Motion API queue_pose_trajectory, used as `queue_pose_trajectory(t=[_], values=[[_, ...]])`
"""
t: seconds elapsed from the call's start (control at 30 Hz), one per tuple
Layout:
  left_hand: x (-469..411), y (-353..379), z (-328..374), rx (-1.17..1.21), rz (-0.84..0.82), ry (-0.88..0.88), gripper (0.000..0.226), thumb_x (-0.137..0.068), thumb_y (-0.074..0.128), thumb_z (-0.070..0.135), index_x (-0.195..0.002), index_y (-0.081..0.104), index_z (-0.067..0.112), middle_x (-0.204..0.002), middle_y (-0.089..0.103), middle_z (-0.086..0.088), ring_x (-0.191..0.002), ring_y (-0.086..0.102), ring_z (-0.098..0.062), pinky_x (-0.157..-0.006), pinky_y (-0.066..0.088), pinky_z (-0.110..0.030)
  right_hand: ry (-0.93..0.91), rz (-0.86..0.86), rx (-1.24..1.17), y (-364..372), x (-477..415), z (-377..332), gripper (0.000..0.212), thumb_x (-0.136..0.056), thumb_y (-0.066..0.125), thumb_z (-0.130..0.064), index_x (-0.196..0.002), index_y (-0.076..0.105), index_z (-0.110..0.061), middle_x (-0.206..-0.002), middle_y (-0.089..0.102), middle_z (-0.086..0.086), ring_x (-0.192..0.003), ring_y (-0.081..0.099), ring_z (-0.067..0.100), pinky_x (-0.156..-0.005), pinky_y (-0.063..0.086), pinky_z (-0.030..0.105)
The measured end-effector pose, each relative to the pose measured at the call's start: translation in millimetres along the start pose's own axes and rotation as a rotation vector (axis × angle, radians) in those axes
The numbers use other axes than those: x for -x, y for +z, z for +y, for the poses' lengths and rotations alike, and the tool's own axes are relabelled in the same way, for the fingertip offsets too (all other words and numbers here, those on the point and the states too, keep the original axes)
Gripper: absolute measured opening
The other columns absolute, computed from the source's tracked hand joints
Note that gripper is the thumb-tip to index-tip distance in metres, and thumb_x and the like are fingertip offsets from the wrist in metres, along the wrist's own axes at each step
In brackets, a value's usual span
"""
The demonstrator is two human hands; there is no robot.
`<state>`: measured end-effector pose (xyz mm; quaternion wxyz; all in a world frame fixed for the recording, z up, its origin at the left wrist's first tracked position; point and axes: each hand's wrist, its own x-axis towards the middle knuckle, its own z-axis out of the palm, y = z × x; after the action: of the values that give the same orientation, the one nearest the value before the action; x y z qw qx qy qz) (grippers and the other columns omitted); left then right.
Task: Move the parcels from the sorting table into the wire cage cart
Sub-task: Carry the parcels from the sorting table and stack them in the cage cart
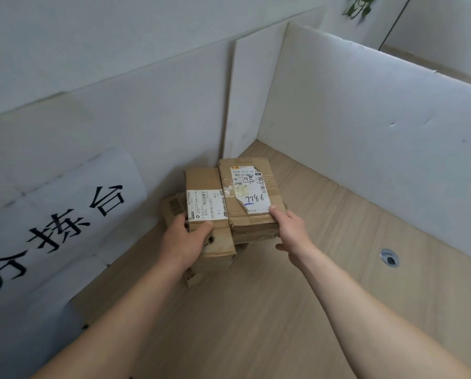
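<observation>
At my nine o'clock the paper sign [51,222] with large black characters leans on the white boards walling the sorting table [256,310]. The parcels sit straight ahead at twelve o'clock, pushed into the far corner where the boards meet.

My left hand [183,242] clamps the near end of the left parcel [204,184], thumb flat on top by its label and fingers wrapped round its nine o'clock side. Below it a lower parcel [173,206] with a barcode pokes out; I judge it is serving as the base of the stack.

The right parcel [252,222], marked 7786, lies touching the left one. My right hand [291,231] pinches its near corner at four o'clock, thumb pressed on the label edge and fingers curled beneath. I hold both from the outer sides so the two squeeze together and can come up as one load. Whether they have left the stack yet, I cannot tell.

A round cable hole [389,257] sits in the table at three o'clock. The wire cage cart is not in view.
</observation>
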<state>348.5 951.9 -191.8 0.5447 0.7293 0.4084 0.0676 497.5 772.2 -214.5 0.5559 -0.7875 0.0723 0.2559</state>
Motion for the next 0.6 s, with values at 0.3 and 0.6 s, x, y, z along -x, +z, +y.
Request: queue_pose_trajectory(t=[0.3,0.6], values=[[3,-4,2,0.055,-0.048,0.0,0.049,-0.09,0.07,0.034,-0.136,0.058,0.024,-0.128,0.064,0.005,-0.112,0.061,-0.017,-0.094,0.049,-0.035,0.005,-0.085,-0.084,2,3,3,0.016,-0.095,0.064,-0.044,-0.105,0.06,-0.032,-0.124,0.062,-0.004,-0.118,0.056,0.024,-0.092,0.048,0.05],[1,-14,-3,0.152,-0.1,-0.021,0.067,-0.082,0.08,0.027,-0.143,0.051,0.031,-0.128,0.063,0.006,-0.111,0.063,-0.017,-0.099,0.053,-0.046,-0.018,-0.092,-0.057,-6,5,7,0.032,-0.09,0.066,-0.048,-0.117,0.06,-0.031,-0.122,0.065,-0.003,-0.116,0.059,0.027,-0.084,0.047,0.048]])
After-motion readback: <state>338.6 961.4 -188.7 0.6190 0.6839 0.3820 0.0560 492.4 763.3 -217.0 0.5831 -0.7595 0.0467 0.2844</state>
